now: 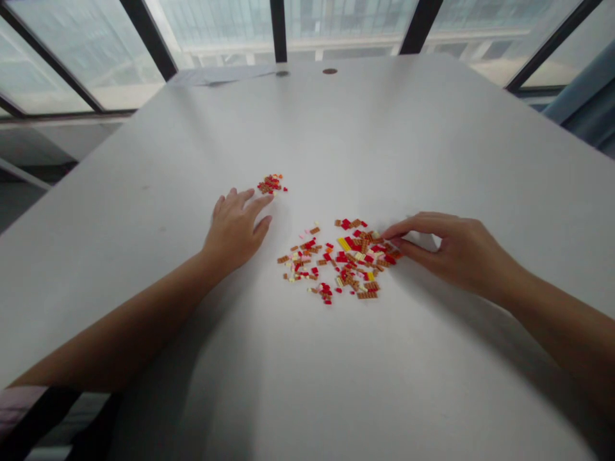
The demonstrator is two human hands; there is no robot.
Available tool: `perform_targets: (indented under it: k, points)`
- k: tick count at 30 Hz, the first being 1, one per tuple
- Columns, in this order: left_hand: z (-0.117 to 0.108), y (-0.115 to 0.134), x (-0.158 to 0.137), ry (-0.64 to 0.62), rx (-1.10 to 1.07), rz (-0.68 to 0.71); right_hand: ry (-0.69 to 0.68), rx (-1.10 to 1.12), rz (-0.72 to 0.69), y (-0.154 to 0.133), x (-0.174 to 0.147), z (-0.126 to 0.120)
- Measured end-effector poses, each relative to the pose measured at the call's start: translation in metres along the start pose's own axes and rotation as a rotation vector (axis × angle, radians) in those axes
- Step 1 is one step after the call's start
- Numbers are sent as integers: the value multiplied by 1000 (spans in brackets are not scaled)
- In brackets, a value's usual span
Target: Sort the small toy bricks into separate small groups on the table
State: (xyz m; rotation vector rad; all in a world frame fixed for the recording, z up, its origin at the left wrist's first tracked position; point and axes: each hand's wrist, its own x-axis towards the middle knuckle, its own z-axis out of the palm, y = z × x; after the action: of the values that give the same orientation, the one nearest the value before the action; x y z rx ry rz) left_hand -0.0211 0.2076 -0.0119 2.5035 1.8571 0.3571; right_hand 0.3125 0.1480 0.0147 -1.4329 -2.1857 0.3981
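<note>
A large loose spread of small building bricks (pixel 343 258) in red, brown, yellow, pink and cream lies on the white table. Beyond it and to the left sits a smaller heap of mostly red and brown bricks (pixel 270 184). My left hand (pixel 234 229) is palm down with fingers apart, its fingertips close to the small heap, holding nothing I can see. At the right edge of the large spread is my right hand (pixel 449 251), thumb and index finger pinched together among the bricks. Whatever is between those fingertips is too small to make out.
The white table (pixel 307 378) stretches away to tall windows (pixel 346 25) with dark frames. Near its far edge are a sheet of paper (pixel 218 75) and a brown round spot (pixel 330 71). A blue-grey curtain (pixel 586 102) hangs at the right.
</note>
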Motion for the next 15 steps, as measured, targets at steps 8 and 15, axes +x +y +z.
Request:
perform_targets:
  k: [8,15]
  points:
    - [-3,4,-1,-40,39,5,-90,68,-89,-4,-1,2]
    - [-4,4,-1,-52,46,3,-39,-49,-88,-2,0,-4]
